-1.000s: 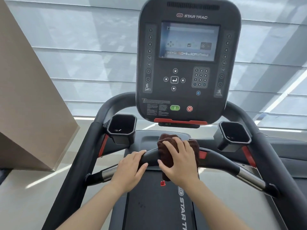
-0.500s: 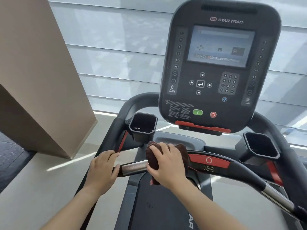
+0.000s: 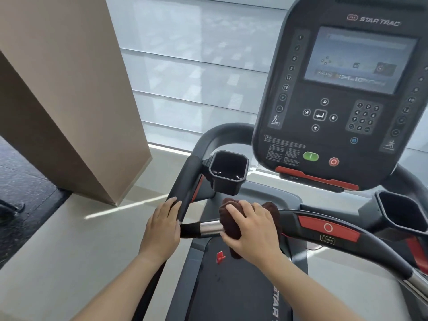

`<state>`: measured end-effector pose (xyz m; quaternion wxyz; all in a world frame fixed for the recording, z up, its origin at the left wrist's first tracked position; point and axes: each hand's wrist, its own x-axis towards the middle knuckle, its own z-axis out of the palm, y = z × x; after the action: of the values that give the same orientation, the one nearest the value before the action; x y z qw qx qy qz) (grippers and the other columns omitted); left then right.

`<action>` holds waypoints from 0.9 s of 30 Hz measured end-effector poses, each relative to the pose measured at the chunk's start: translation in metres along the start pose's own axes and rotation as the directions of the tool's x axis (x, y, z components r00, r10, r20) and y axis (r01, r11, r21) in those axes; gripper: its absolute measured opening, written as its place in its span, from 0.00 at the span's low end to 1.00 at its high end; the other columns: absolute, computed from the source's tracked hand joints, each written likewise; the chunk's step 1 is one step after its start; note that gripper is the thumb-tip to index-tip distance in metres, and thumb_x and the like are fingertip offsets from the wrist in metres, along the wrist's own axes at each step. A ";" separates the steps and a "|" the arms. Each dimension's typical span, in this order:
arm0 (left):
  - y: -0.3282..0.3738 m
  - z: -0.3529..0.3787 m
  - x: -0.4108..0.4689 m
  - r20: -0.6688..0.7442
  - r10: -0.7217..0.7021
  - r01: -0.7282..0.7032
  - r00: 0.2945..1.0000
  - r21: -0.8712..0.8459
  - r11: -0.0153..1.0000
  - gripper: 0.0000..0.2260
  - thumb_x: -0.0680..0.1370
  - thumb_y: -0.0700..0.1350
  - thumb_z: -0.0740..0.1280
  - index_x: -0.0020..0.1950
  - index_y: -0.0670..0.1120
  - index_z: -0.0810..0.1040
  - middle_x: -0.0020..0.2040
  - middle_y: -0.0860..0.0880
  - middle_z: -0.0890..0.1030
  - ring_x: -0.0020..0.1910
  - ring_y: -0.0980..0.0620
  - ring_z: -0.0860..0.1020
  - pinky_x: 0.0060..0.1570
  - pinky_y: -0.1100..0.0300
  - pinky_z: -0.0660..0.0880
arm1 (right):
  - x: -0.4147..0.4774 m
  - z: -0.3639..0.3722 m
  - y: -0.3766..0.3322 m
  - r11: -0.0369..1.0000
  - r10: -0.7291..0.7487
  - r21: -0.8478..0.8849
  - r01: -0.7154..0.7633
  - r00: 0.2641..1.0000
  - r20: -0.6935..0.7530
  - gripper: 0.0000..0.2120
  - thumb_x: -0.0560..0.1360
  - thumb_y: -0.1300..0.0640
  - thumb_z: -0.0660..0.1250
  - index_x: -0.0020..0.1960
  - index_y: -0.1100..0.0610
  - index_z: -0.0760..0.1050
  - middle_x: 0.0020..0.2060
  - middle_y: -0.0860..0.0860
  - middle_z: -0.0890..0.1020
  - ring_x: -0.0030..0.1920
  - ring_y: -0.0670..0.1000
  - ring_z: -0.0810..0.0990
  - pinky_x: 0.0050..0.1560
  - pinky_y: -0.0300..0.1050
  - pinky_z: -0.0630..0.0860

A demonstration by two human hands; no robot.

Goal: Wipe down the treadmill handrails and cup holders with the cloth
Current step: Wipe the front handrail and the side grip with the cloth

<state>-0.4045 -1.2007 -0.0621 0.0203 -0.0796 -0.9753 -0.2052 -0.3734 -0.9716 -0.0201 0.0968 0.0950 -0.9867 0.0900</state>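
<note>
A beige pillar stood far left. My left grip lay on the side rail, fingertips hooked over it where it met the crossbar; its thumb was hidden. Just above, the left cup holder showed a dark inside with one small glint; I couldn't tell whether anything lay in it. My right grip clutched the cloth, a dark brown, nubbly wad bunched over the crossbar just right of its chrome sleeve, thumb tucked beneath. A red clip showed below against the belt. The console was cropped at top and right, and the right cup holder ran off the right edge, its inside in shadow.
</note>
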 end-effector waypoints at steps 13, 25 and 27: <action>-0.019 -0.006 -0.034 -0.003 -0.034 0.033 0.999 -0.123 0.992 0.21 0.80 0.44 0.56 0.73 0.48 0.60 0.74 0.52 0.61 0.72 0.52 0.61 0.69 0.54 0.64 | 0.019 0.044 -0.072 0.982 -0.185 0.003 0.187 0.972 0.146 0.26 0.64 0.40 0.68 0.57 0.50 0.70 0.51 0.54 0.78 0.45 0.58 0.75 0.41 0.52 0.74; -0.011 -0.007 -0.011 0.046 -0.026 0.027 0.999 -0.008 1.000 0.24 0.78 0.47 0.58 0.74 0.48 0.58 0.74 0.47 0.59 0.70 0.47 0.61 0.66 0.50 0.67 | 0.009 0.014 -0.018 0.998 -0.040 -0.050 0.043 0.997 0.059 0.27 0.67 0.37 0.61 0.61 0.49 0.70 0.55 0.52 0.78 0.49 0.57 0.75 0.48 0.53 0.72; -0.006 -0.007 -0.003 0.066 -0.043 0.042 0.997 0.017 0.999 0.25 0.78 0.48 0.58 0.74 0.49 0.57 0.74 0.46 0.58 0.71 0.45 0.60 0.66 0.49 0.67 | 0.010 0.006 -0.012 0.998 0.036 -0.043 -0.035 0.999 0.036 0.27 0.67 0.36 0.61 0.62 0.48 0.70 0.54 0.51 0.78 0.50 0.57 0.75 0.52 0.54 0.72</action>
<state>-0.4027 -1.2091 -0.0583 -0.0156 -0.0652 -0.9784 -0.1954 -0.3813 -0.9861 -0.0223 0.0789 0.0771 -0.9915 0.0689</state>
